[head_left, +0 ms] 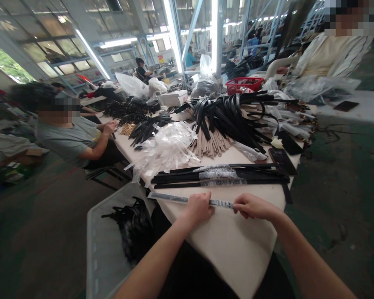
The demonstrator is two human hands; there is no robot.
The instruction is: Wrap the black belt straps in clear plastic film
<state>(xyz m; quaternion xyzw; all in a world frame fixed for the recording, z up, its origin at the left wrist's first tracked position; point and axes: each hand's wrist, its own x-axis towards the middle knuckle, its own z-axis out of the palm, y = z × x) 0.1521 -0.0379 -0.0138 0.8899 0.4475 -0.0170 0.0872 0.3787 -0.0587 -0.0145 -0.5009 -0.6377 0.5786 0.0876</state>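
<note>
My left hand (200,207) and my right hand (252,206) both pinch a long thin black strap in a clear plastic sleeve (170,198). It lies across the near edge of the cloth-covered table (233,245). Its left end sticks out past my left hand. Just beyond it lies a row of wrapped black straps (220,175). Both hands are closed on the strap, knuckles up.
A heap of empty clear sleeves (168,147) and piles of black and beige straps (230,116) cover the table. A grey bin (102,249) with bagged straps stands at my left. A seated person (71,137) works at the left, another (330,54) at the far right. A red basket (243,84) stands behind.
</note>
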